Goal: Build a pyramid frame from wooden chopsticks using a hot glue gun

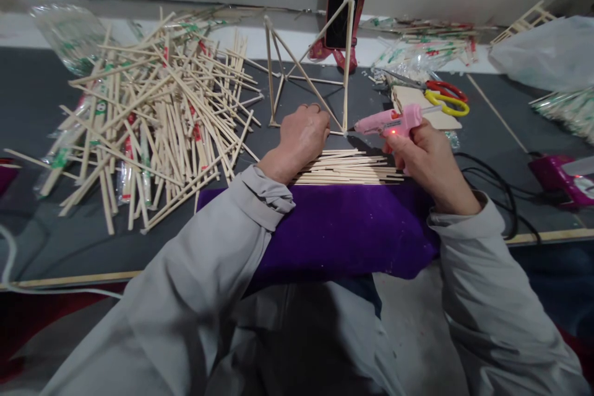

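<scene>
A frame of wooden sticks (pixel 347 68), joined at the corners with diagonal struts, stands in the middle of the table. My left hand (pixel 304 135) is closed over the frame's near bottom stick; its fingertips are hidden. In my right hand (pixel 427 151) is a pink hot glue gun (pixel 387 122) with a lit red light. The gun's nozzle points left, right by the frame's lower right corner. Below both hands a row of loose sticks (pixel 348 168) lies side by side along a purple cloth (pixel 343 229).
A large heap of wooden sticks (pixel 162 117), some in plastic wrappers, covers the left. At the back stands a phone (pixel 346 0) in a red holder. Scissors (pixel 448 99) rest on cardboard at right, near black cables (pixel 505 192) and a magenta device (pixel 557 179).
</scene>
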`<act>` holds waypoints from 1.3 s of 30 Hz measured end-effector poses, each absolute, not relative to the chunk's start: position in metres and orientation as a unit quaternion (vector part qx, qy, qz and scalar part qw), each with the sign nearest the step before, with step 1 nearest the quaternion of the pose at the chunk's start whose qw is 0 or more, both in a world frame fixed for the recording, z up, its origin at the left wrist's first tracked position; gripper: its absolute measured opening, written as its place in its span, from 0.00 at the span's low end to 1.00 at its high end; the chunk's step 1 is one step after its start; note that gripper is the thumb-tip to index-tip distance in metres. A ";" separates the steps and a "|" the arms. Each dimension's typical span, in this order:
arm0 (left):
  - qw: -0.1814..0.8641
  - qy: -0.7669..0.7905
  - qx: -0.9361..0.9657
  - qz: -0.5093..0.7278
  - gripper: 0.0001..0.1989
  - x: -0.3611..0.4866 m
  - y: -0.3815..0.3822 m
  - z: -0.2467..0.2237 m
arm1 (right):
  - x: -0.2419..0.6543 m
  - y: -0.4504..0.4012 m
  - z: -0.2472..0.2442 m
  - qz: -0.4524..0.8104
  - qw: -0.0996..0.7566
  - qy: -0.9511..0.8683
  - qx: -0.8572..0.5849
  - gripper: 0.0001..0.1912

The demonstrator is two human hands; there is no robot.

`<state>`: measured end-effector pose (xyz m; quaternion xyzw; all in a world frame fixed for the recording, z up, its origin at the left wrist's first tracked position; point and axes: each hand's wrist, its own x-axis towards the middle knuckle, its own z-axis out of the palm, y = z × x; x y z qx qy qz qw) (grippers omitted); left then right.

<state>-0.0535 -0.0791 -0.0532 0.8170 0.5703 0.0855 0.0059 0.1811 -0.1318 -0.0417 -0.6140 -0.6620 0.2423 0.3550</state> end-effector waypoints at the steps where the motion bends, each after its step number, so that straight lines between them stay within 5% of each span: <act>1: 0.005 0.570 0.817 0.086 0.16 -0.053 -0.079 -0.053 | 0.181 -0.132 -0.042 0.243 0.354 -0.662 -0.614 0.15; 39: 0.035 0.570 0.815 0.099 0.17 -0.054 -0.078 -0.054 | 0.187 -0.126 -0.051 0.196 0.346 -0.693 -0.601 0.18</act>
